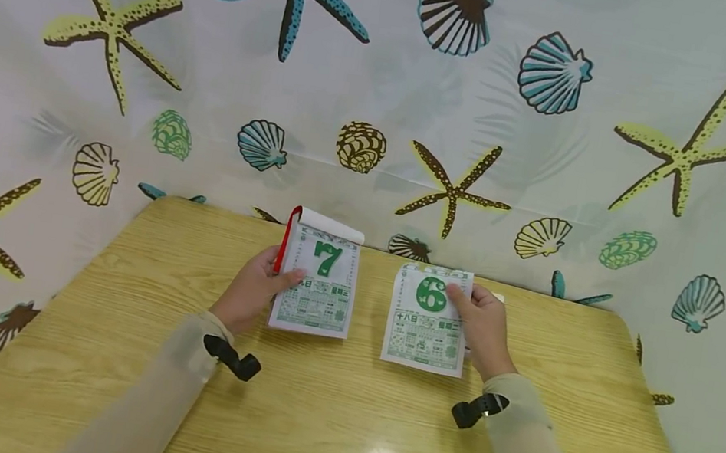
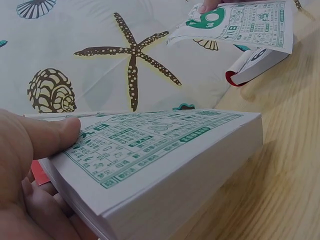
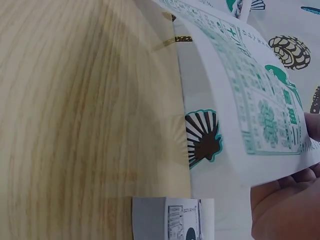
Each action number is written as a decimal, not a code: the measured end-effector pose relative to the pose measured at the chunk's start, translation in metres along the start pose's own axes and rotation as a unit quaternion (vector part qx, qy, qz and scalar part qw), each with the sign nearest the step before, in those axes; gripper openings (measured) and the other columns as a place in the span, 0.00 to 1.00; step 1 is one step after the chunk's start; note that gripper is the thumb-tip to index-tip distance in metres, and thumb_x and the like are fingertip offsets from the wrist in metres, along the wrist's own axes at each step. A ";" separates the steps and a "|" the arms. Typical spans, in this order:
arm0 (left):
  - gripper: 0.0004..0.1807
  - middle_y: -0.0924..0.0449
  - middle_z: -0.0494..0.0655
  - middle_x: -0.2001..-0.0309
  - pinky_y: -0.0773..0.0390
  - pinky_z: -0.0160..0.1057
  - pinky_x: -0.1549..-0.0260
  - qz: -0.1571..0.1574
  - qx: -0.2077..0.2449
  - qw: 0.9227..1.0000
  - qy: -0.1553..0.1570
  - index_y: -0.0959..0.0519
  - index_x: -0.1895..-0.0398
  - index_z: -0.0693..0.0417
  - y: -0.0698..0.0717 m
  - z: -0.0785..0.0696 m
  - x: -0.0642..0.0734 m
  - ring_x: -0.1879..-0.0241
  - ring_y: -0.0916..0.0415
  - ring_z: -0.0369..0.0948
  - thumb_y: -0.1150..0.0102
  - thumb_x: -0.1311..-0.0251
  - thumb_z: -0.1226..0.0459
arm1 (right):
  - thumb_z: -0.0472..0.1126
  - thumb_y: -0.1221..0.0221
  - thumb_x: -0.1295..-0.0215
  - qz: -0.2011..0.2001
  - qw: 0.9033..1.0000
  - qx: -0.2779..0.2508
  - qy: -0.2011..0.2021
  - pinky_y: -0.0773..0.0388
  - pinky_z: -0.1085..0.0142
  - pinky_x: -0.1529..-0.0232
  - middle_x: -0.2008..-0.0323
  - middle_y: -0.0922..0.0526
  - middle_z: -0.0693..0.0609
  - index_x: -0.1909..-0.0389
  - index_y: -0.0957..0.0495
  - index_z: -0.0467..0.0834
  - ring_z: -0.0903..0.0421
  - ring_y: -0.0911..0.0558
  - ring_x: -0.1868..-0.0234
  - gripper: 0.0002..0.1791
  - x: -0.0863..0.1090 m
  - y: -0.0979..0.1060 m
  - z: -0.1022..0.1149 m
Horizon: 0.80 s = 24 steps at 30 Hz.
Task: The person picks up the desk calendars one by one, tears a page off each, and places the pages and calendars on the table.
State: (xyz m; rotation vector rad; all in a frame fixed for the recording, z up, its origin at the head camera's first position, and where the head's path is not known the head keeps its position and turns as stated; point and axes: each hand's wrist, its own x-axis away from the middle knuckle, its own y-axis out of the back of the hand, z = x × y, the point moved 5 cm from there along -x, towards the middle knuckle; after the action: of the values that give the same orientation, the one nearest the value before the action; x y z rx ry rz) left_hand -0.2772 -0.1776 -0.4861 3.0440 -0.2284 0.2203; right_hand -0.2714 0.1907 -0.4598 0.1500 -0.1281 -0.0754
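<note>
My left hand (image 1: pixel 251 290) holds a thick tear-off calendar (image 1: pixel 317 301) by its left side, thumb on the front page. It shows a green 7, with a red edge and a page rolled back at the top. In the left wrist view, the thumb lies on the page and the fingers curl beneath the block. My right hand (image 1: pixel 486 329) pinches the right side of a loose calendar sheet (image 1: pixel 423 343) marked with a green 6. The sheet curves in the right wrist view. A second calendar block (image 2: pixel 265 65) with a red edge sits behind it, mostly hidden in the head view.
A wood-grain table (image 1: pixel 335 424) lies under both hands. Behind it hangs a pale cloth (image 1: pixel 368 88) printed with starfish and shells, meeting the table's far edge. Black straps with small cameras (image 1: pixel 480 409) are on both wrists.
</note>
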 end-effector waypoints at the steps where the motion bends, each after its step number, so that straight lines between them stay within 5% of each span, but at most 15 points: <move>1: 0.35 0.20 0.47 0.36 0.21 0.53 0.40 -0.002 -0.002 1.000 0.001 0.36 0.24 0.43 0.003 0.001 0.000 0.40 0.19 0.48 0.34 0.31 0.51 | 0.58 0.37 0.28 0.000 1.000 0.001 -0.002 0.15 0.69 0.63 0.59 0.11 0.50 0.42 0.19 0.41 0.59 0.12 0.64 0.26 -0.001 -0.001 -0.001; 24: 0.38 0.21 0.53 0.34 0.19 0.45 0.43 -0.011 -0.057 0.998 0.038 0.40 0.21 0.48 0.046 0.009 -0.006 0.42 0.18 0.47 0.37 0.29 0.51 | 0.60 0.38 0.29 0.015 1.000 -0.001 -0.023 0.15 0.68 0.61 0.55 0.11 0.48 0.42 0.19 0.46 0.56 0.11 0.60 0.26 -0.011 -0.017 -0.017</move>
State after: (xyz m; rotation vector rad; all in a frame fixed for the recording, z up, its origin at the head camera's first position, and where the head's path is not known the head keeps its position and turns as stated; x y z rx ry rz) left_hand -0.2887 -0.2225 -0.4926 2.9173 -0.1954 0.3096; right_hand -0.2811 0.1775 -0.4802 0.1436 -0.1760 -0.0482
